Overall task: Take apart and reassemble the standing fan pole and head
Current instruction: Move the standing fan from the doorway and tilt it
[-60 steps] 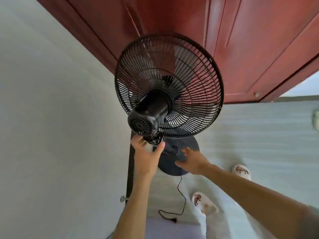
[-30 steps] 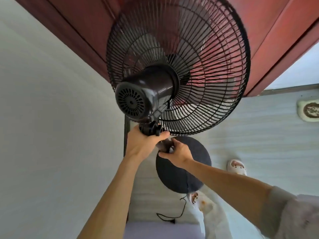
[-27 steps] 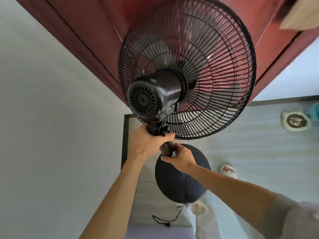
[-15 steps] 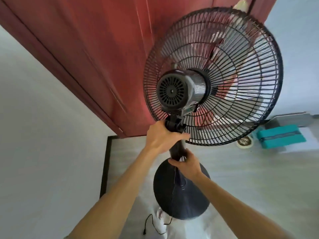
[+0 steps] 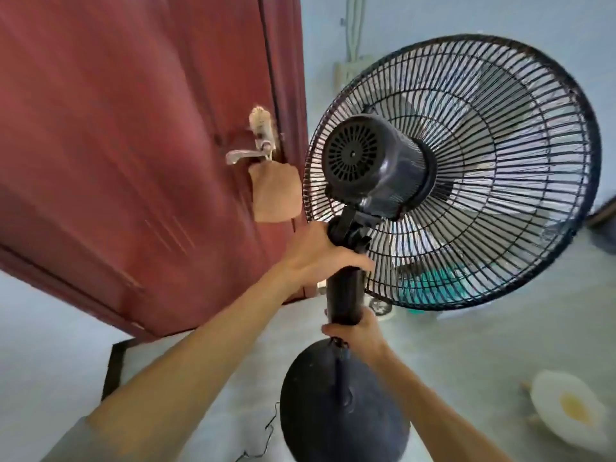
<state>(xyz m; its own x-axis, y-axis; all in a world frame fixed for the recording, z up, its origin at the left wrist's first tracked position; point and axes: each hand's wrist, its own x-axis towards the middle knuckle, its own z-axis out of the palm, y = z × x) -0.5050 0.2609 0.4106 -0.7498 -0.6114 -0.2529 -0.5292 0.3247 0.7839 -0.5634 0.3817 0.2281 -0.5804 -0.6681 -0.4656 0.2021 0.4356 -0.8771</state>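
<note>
A black standing fan fills the right half of the view. Its fan head, a motor housing with a round wire grille, sits on the neck joint atop the fan pole. My left hand is wrapped around the neck joint just under the motor. My right hand grips the bottom of the thick pole sleeve, where the thinner tube runs down into the round base. The fan stands upright, tilted slightly toward me.
A red door with a metal lever handle and a tan patch below it stands close on the left. A black power cord trails on the grey floor. A white dish lies at lower right; teal items show behind the grille.
The view has swung up and right, bringing the door handle into sight. My right hand went from reaching to gripping the pole sleeve and slid lower; my left hand stays on the neck.
</note>
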